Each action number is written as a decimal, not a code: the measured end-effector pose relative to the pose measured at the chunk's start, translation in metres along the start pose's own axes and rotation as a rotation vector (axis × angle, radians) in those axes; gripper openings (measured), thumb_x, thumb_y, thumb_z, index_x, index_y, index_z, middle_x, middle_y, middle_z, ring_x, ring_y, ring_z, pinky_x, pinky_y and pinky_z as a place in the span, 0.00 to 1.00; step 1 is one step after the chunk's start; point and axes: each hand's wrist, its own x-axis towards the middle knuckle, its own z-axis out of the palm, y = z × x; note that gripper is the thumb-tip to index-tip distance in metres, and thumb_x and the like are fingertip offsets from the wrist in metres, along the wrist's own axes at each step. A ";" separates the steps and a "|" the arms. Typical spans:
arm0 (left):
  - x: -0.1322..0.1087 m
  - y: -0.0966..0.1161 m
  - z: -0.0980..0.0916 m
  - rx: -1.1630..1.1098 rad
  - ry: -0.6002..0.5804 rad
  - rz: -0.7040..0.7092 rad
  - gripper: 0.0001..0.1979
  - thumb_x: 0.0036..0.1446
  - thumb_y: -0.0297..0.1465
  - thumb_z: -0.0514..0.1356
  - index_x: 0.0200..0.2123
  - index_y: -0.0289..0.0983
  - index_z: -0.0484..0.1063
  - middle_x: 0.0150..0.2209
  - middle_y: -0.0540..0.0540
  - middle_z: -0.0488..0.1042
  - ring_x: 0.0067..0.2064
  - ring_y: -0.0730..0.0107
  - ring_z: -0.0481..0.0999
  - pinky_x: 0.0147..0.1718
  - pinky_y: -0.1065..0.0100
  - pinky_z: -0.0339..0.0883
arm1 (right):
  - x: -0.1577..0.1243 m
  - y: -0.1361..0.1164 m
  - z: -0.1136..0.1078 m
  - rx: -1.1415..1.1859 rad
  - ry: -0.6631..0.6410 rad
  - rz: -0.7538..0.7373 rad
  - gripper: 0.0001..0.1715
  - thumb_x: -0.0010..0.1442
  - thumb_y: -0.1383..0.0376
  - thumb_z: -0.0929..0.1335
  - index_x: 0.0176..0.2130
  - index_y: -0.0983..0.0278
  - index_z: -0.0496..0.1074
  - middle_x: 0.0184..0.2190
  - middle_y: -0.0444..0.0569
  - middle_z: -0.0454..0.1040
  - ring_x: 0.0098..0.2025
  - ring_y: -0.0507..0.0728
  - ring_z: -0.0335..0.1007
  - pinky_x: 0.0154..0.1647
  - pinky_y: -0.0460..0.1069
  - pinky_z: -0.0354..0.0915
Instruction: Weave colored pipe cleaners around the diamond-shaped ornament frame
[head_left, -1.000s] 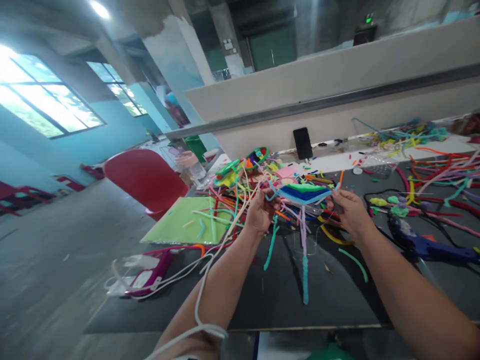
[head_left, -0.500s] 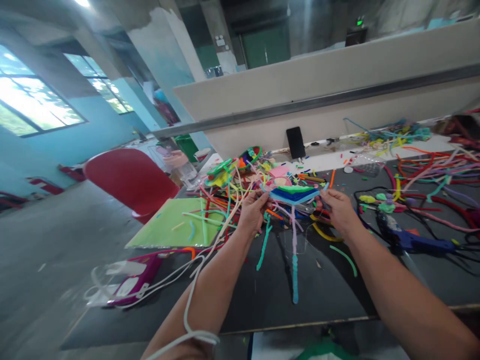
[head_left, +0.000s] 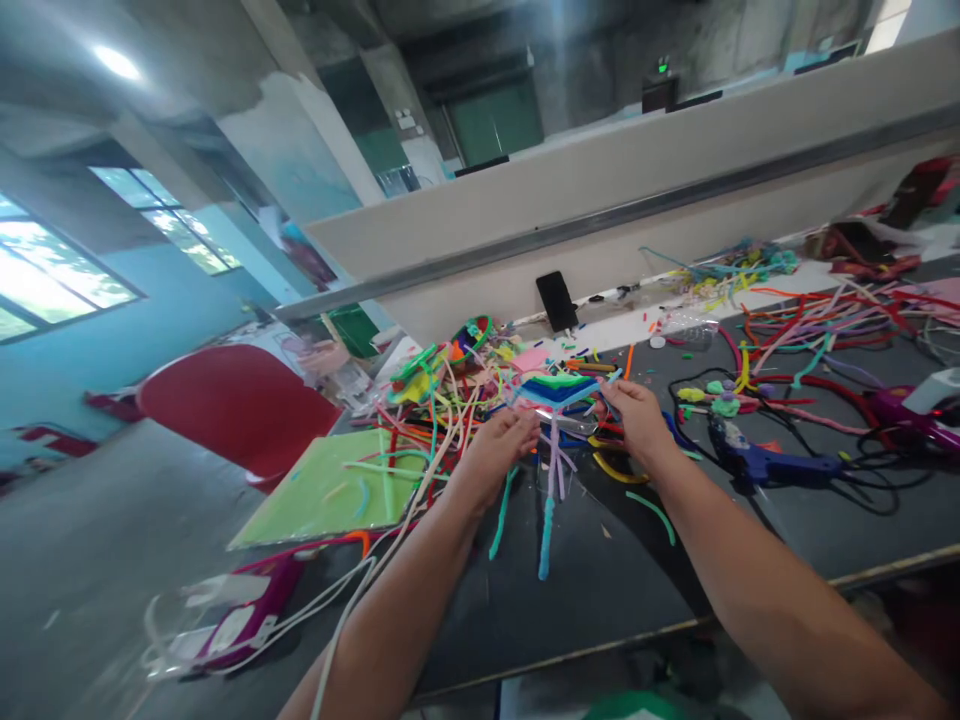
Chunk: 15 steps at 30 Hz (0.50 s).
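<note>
A layered piece of green, dark blue and light blue pipe cleaners [head_left: 556,390], bent in a shallow V, hangs above the dark table. My right hand [head_left: 634,408] pinches its right end. Just below its left end is my left hand [head_left: 504,445], fingers closed together; what they hold, if anything, I cannot make out. Under the piece a lilac and turquoise pipe-cleaner stem [head_left: 548,520] points toward me. A teal pipe cleaner [head_left: 501,520] lies near my left wrist, and a green one [head_left: 652,512] by my right forearm.
Loose pipe cleaners [head_left: 442,410] heap behind my hands. On the left are a green sheet [head_left: 307,490], white cords and a purple device [head_left: 251,615]. A blue glue gun [head_left: 780,462] with black cables lies right. A phone [head_left: 556,300] leans against the partition [head_left: 480,265].
My left hand has dropped slightly from the piece's left end, its fingers now lower. My right hand still pinches the right end. The whole view has shifted to the right.
</note>
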 end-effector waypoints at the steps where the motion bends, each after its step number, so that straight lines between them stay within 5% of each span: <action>1: -0.002 0.001 0.005 -0.042 -0.026 -0.031 0.18 0.49 0.41 0.66 0.37 0.32 0.74 0.38 0.43 0.76 0.41 0.69 0.76 0.42 0.70 0.69 | -0.001 -0.001 0.000 0.005 -0.016 -0.011 0.20 0.48 0.50 0.72 0.25 0.65 0.74 0.19 0.43 0.71 0.20 0.49 0.61 0.24 0.46 0.59; 8: 0.014 -0.004 0.020 -0.386 -0.275 -0.175 0.12 0.56 0.33 0.62 0.40 0.30 0.74 0.43 0.37 0.77 0.40 0.63 0.79 0.39 0.65 0.74 | -0.005 -0.002 0.002 0.040 -0.164 -0.154 0.19 0.54 0.52 0.70 0.23 0.64 0.72 0.21 0.43 0.69 0.26 0.50 0.62 0.31 0.46 0.59; 15: 0.025 -0.010 0.023 -0.405 -0.109 -0.082 0.08 0.51 0.21 0.64 0.37 0.27 0.75 0.36 0.38 0.79 0.37 0.68 0.79 0.39 0.72 0.74 | -0.003 0.001 0.000 -0.046 -0.165 -0.153 0.20 0.55 0.53 0.69 0.23 0.65 0.73 0.21 0.44 0.69 0.26 0.51 0.62 0.31 0.46 0.58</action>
